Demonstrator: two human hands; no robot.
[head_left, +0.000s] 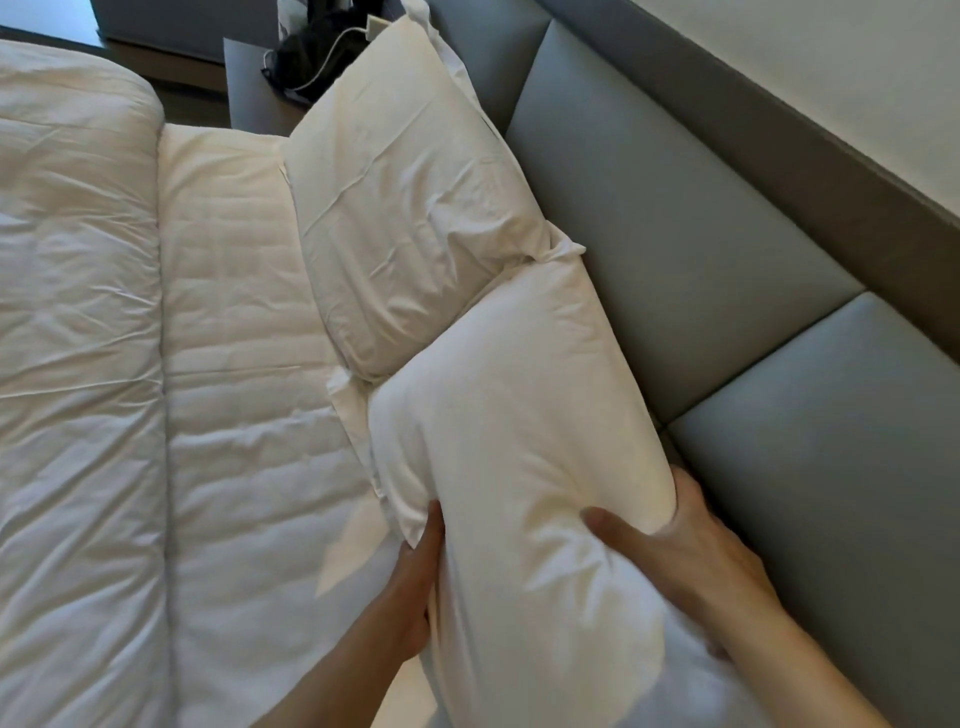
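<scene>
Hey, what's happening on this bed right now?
A person is holding the near pillow with both hands: the left hand grips its bed-side edge, the right hand its other side, thumb pressed into the top. Its far end touches the second pillow, which leans on the grey padded headboard. The duvet lies bunched to the left.

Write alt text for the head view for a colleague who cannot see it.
A left hand and a right hand grip the near white pillow at the head of a bed, beside a grey padded headboard. A second pillow lies beyond it, touching; a white duvet lies bunched at left.
</scene>
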